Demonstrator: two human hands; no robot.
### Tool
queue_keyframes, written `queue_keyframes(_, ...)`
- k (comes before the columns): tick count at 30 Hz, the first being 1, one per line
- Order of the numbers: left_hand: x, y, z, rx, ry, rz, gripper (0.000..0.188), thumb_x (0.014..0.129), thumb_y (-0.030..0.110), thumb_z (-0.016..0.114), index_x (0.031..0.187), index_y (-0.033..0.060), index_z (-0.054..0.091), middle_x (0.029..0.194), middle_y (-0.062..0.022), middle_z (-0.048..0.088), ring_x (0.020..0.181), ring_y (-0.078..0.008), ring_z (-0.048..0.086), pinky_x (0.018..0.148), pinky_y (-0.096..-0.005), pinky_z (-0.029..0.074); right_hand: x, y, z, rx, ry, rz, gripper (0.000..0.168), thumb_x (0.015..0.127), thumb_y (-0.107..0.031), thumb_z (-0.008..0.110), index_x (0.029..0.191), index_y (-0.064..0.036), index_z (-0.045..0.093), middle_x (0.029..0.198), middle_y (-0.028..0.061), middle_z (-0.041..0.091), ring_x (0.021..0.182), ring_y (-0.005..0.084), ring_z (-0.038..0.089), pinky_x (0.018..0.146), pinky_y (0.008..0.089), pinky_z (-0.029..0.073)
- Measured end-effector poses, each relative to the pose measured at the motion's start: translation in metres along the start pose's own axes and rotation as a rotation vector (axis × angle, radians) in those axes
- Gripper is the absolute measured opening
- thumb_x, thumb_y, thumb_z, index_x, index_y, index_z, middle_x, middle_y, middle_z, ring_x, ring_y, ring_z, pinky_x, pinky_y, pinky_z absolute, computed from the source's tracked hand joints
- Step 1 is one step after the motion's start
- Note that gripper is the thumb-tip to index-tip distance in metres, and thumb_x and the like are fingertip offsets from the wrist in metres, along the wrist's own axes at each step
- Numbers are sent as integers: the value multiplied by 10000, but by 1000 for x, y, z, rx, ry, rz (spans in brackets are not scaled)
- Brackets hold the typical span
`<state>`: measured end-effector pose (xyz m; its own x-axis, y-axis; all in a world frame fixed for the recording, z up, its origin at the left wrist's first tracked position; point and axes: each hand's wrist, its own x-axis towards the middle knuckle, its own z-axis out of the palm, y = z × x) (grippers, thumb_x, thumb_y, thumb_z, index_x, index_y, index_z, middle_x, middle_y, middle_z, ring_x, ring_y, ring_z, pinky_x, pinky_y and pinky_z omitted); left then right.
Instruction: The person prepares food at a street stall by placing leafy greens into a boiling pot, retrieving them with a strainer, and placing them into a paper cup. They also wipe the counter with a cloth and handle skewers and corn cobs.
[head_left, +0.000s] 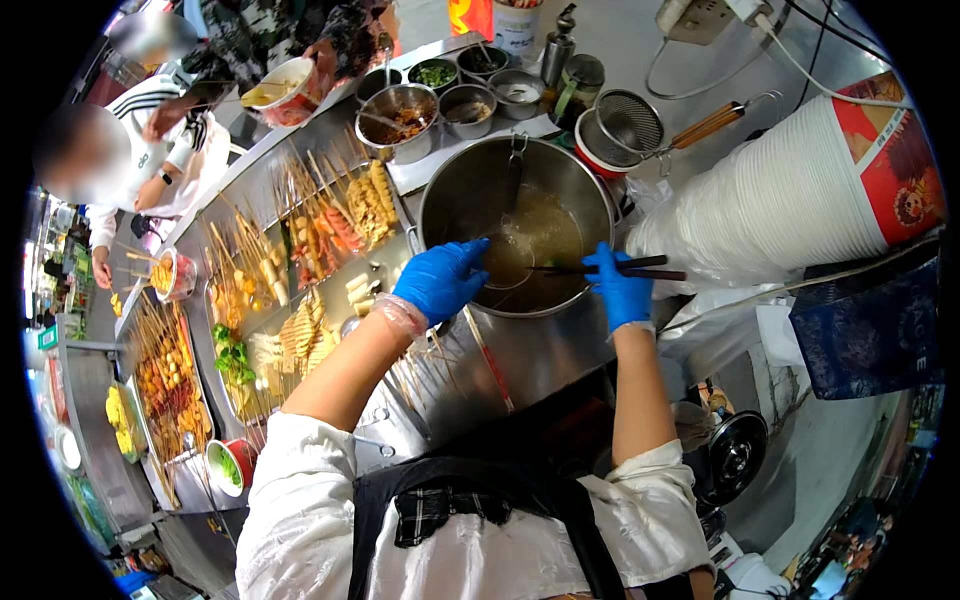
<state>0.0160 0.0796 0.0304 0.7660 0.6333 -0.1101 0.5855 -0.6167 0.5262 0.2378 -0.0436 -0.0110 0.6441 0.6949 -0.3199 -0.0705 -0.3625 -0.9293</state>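
Note:
A deep stainless steel pot (444, 187) of cloudy, bubbling broth (551, 217) stands before me. My right hand (619, 286), in a blue glove, holds a pair of dark chopsticks (651, 262) level across the pot's right rim, tips over the broth. My left hand (441, 282), also gloved in blue, is at the left rim with its fingers bent inward. Whether it grips anything is hidden. A thin round rim, perhaps of a strainer, shows in the broth beside its fingertips. Another utensil with a dark handle (515, 176) hooks over the far rim.
Trays of skewered food (307, 322) fill the counter leftward. Seasoning bowls (397, 124) and a wire-mesh strainer (628, 129) stand beyond the pot. Stacked paper bowls (772, 184) lie at right, near a power strip (694, 19). Across the counter, one person holds a food-filled bowl (285, 90); another holds a skewer.

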Motion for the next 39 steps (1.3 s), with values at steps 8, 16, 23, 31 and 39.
queue_keyframes(8,114,-6,-10,144,290,182,584,748,247,591,1270,112,366,1171,-160,474,1052,-335,466,866,-383,404,-78,-51,-43,-76,116,-266,358,877,-282,469,875,44,619,831,136,632,747,202,606,667,299,488)
queue_keyframes(16,251,-54,45,830,264,416,448,804,153,459,1247,149,393,1141,-121,504,1040,-301,494,804,-377,445,-126,3,-37,-199,144,-664,170,844,-70,497,938,-1,621,945,140,607,790,183,599,650,280,482)
queue_keyframes(23,267,-75,13,635,-147,93,344,794,130,487,1138,124,493,1061,-152,559,966,-316,555,757,-409,476,-156,12,-75,-404,-365,-862,359,797,-1,523,1156,-6,499,1117,133,550,864,186,580,746,281,464)
queue_keyframes(31,199,-65,-41,905,-354,75,279,743,210,554,973,65,618,998,-177,595,920,-304,583,759,-390,479,-159,-3,-57,-330,-554,-970,284,804,-85,532,1082,-28,554,1048,147,573,870,259,586,768,317,462)
queue_keyframes(39,153,-109,-77,832,-414,26,310,692,303,549,836,52,658,885,-158,625,817,-314,599,703,-388,474,-132,-13,-8,-731,-968,-1283,345,776,-120,553,1115,-64,526,1081,146,521,913,295,544,776,348,466)
